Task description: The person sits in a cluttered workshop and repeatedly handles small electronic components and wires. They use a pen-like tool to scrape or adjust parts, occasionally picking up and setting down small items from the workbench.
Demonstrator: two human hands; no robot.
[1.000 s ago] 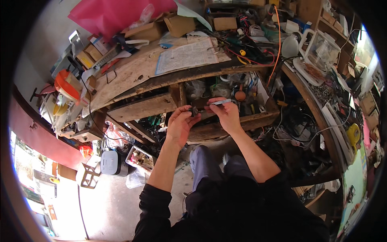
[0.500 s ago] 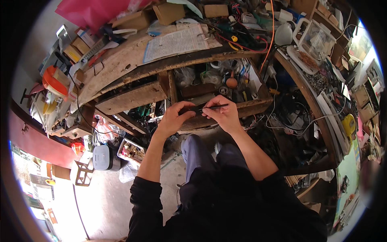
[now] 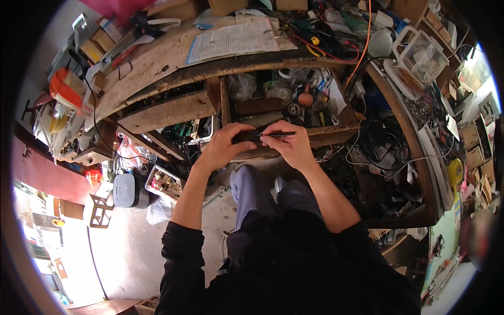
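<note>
Above the front board of an open wooden drawer (image 3: 328, 135), both hands meet close together. My left hand (image 3: 223, 149) is closed, with thumb and fingers pinching a small dark object (image 3: 251, 136) whose kind I cannot make out. From the other side, my right hand (image 3: 292, 148) grips a thin dark pen-like tool (image 3: 286, 133). The tool's tip comes close to the dark object; whether they touch is hidden by the fingers. Inside the drawer behind my hands are a reddish-brown rubber bulb (image 3: 305, 98), a brown block (image 3: 258, 106) and crumpled plastic bags.
A printed sheet (image 3: 233, 41) lies on the worn wooden bench top (image 3: 152, 65). Cables and pliers crowd its back right. An orange cord (image 3: 362, 44) hangs at the right. To the left, a grey box-shaped appliance (image 3: 125, 190) stands on the floor beside a carton (image 3: 164, 184) of small parts.
The whole view has shifted slightly. Both hands stay together with the same grips; the right hand's tool lies at nearly the same angle, its tip still by the dark object.
</note>
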